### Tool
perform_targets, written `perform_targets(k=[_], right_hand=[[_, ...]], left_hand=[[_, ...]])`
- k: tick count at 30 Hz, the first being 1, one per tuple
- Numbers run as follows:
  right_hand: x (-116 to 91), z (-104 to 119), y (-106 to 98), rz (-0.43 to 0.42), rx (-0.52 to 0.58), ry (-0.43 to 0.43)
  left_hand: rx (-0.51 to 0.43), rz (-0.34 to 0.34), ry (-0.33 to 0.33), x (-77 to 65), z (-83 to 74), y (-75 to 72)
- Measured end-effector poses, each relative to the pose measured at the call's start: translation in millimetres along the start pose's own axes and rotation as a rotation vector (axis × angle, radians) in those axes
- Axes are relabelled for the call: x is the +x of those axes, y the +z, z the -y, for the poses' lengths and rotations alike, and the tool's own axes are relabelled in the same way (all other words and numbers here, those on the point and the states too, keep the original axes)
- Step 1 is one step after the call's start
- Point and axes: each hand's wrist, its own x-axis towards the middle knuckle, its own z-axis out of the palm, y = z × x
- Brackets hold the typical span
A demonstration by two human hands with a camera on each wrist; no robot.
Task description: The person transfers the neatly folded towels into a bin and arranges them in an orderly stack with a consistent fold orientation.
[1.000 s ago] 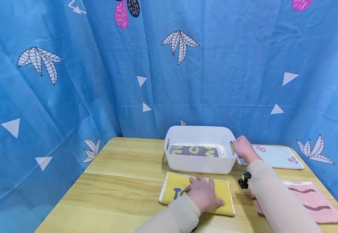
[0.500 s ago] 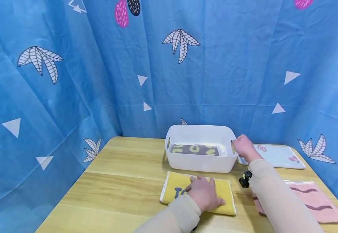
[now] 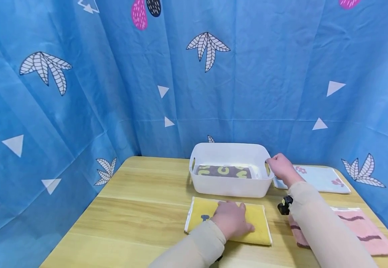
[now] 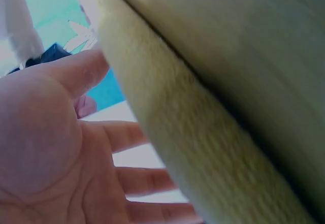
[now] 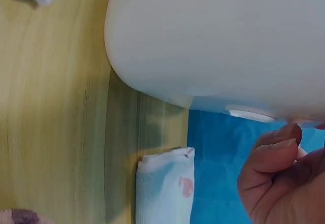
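Observation:
A folded yellow towel [image 3: 258, 225] lies on the wooden table with grey lettering partly covered by the left sleeve. My left hand [image 3: 231, 222] rests over it, fingers straight and spread; in the left wrist view the fingers [image 4: 147, 181] reach onto the rolled edge of the towel [image 4: 193, 127]. Behind it stands a white plastic basket [image 3: 230, 187] with a grey towel [image 3: 224, 171], patterned in yellow-green, inside. My right hand [image 3: 282, 169] grips the basket's right rim at the handle hole. In the right wrist view its fingers [image 5: 271, 158] curl at the rim.
A folded white towel [image 3: 319, 179] with pink flowers lies right of the basket. A pink towel [image 3: 364, 227] with brown stripes is at the front right, partly under the right sleeve. A blue patterned curtain [image 3: 264, 82] hangs behind the table [image 3: 140, 208].
My left hand has shifted slightly on the yellow towel, with its sleeve now covering more of the lettering. My right hand stays at the basket rim, and the basket stands in place.

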Motion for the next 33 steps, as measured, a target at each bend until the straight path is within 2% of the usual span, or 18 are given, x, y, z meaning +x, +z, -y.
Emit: perform_targets(k=[3, 9, 15, 19, 24, 28, 33], right_hand=[[-3.3, -3.4, -2.5, -0.009, -0.009, -0.010], [-13.9, -10.3, -7.6, 0.013, -0.032, -0.044], [-31.1, -11.0, -11.5, 0.015, -0.070, -0.095], [-41.7, -12.0, -13.1, 0.010, -0.064, -0.123], [-54.9, -19.7, -12.1, 0.038, -0.028, -0.142], [-66.3, -27.7, -5.5, 0.045, -0.031, -0.164], [-82.2, -32.8, 4.3, 0.042, -0.106, -0.191]], left_hand=[[-0.033, 0.007, 0.068, 1.4, 11.9, -1.0], [-0.121, 0.002, 0.140, -1.4, 36.7, -6.3], [-0.131, -0.071, 0.191, -11.7, 56.6, -9.2], [-0.168, -0.106, 0.198, -19.5, 71.0, -15.6], [-0.208, -0.105, 0.180, -26.3, 93.2, -23.3], [-0.271, -0.106, 0.154, -29.3, 113.9, -22.0], [-0.369, -0.112, 0.120, -33.2, 138.4, -15.6]])
